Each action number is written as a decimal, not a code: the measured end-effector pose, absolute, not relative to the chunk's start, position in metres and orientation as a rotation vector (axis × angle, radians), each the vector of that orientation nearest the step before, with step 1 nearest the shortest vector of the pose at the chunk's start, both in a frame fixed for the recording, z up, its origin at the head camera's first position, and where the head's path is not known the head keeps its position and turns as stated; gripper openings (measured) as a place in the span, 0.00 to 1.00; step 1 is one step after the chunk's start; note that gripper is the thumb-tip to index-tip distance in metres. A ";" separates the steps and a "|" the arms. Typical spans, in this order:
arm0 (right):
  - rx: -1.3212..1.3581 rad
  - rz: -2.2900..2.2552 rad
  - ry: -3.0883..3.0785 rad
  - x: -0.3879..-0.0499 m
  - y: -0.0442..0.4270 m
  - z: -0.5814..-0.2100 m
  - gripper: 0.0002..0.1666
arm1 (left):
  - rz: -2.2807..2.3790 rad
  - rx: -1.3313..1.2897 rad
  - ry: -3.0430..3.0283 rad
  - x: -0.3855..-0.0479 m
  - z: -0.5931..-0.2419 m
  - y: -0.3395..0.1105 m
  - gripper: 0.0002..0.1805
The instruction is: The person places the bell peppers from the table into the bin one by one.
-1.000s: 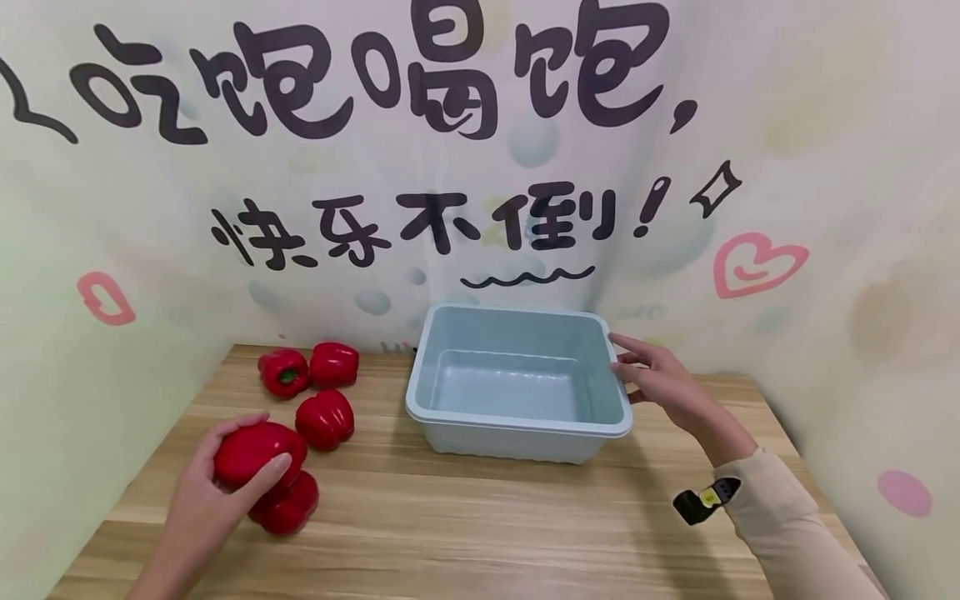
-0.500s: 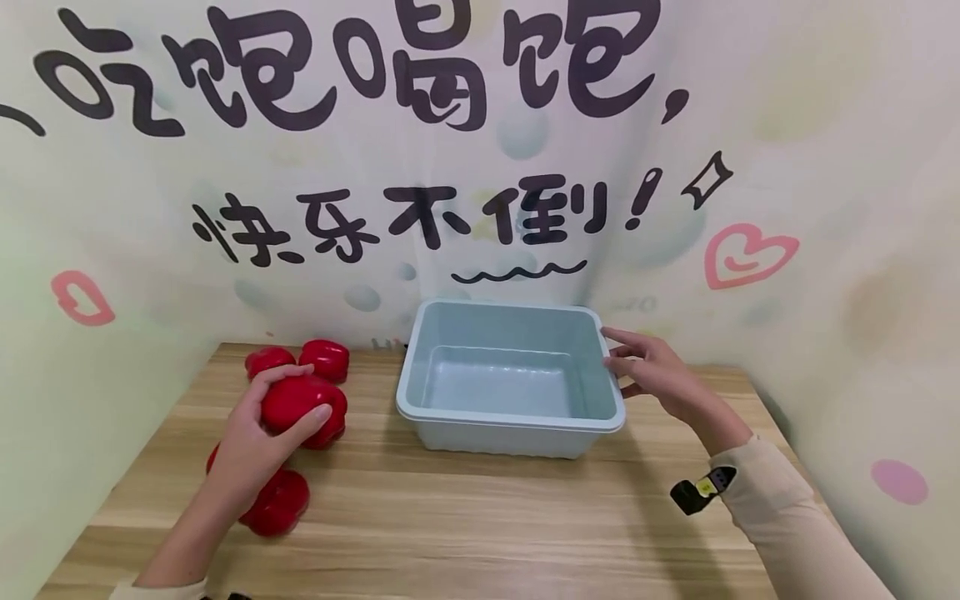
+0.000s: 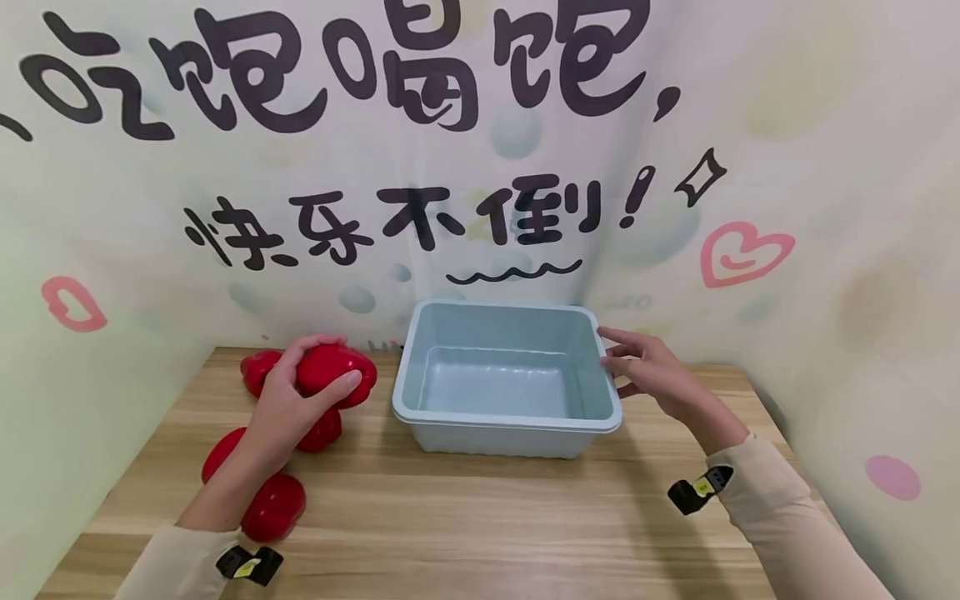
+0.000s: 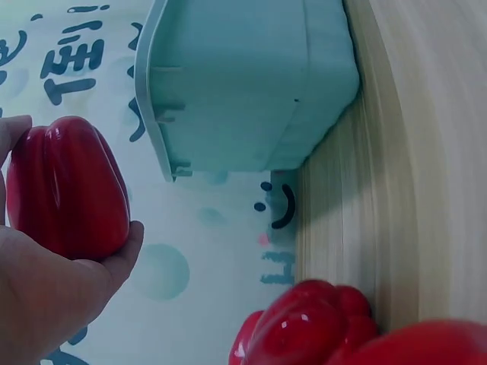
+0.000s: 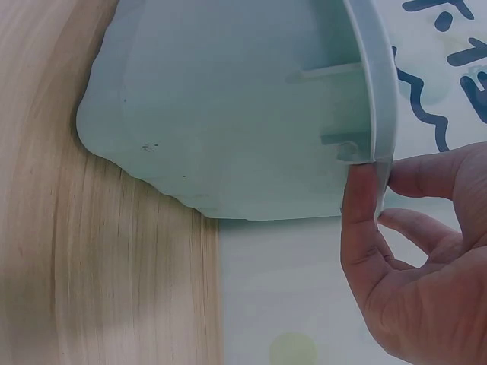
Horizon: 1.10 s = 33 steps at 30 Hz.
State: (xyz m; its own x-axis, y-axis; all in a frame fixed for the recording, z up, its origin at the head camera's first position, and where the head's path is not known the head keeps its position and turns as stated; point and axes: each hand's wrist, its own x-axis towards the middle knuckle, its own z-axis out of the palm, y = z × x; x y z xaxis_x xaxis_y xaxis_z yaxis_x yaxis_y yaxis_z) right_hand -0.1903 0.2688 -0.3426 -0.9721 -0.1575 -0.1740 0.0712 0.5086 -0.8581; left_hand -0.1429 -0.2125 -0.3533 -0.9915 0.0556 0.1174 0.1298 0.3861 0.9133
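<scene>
My left hand (image 3: 296, 396) grips a red bell pepper (image 3: 335, 373), with fingers behind it and the thumb across its front. In the left wrist view this bell pepper (image 4: 72, 190) is held up off the table. A pale blue plastic tub (image 3: 507, 442) stands just to its right, and its inside shows only bare walls and floor. My right hand (image 3: 656, 375) pinches the tub's right rim between thumb and fingers, seen closely in the right wrist view on the tub's rim (image 5: 383, 99).
Several red bell peppers lie on the left of the wooden table (image 3: 465, 533), among them a front pepper (image 3: 273, 504), a left pepper (image 3: 223, 454) and a back pepper (image 3: 258, 371). A printed cloth wall (image 3: 510, 133) rises behind the tub.
My left hand has carried the bell pepper back and to the right, past the other peppers and nearer the tub. The right hand stays at the rim. The head view has shifted slightly.
</scene>
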 end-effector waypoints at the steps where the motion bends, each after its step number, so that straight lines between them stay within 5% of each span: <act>1: -0.077 -1.449 2.524 -0.190 0.268 -0.342 0.41 | -1.706 -0.170 -2.555 -0.145 -0.353 -0.211 0.44; 33: -0.079 -1.427 2.547 -0.192 0.266 -0.337 0.40 | -1.776 -0.290 -2.571 -0.184 -0.339 -0.173 0.44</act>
